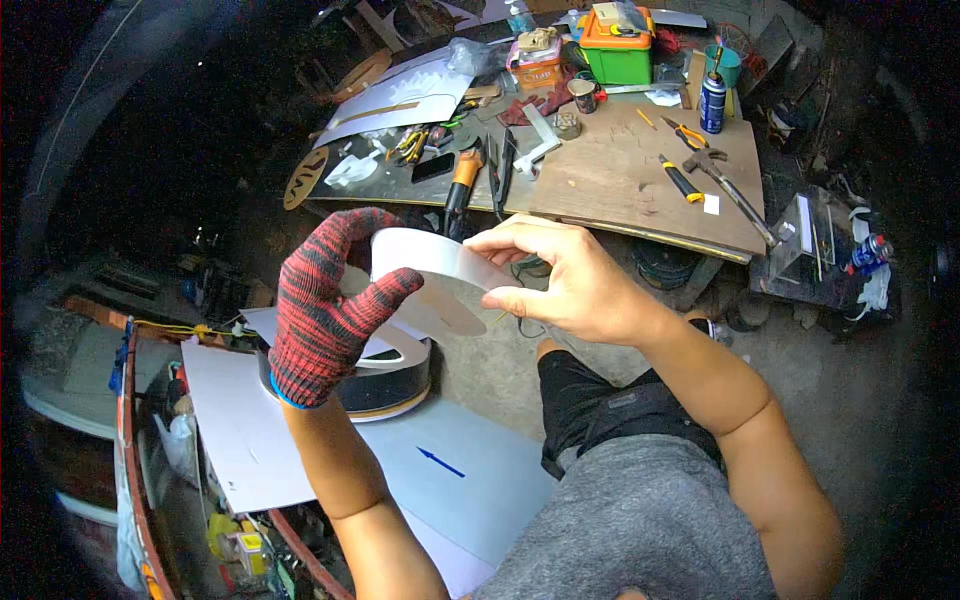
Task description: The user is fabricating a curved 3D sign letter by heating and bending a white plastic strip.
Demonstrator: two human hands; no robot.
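Up in front of me is a white, curved, letter-like piece (425, 252) with a broad smooth side wall. My left hand (330, 300), in a red-and-black striped knit glove, grips its left side with the thumb along the near face. With fingers and thumb, my bare right hand (555, 275) pinches the right end. Below the left hand lies a round dark piece with a pale edge (390, 390), and a white looped shape (405, 352) rests on it. Both are partly hidden by the glove. White and pale blue sheets (455, 500) spread beneath.
Across from me is a workbench with a brown board (600, 180) bearing a hammer (725, 185), a utility knife (680, 178), pliers (690, 133) and a blue spray can (712, 103). An orange-handled power tool (465, 178) lies at its near edge. Behind stands a green-and-orange box (617, 60).
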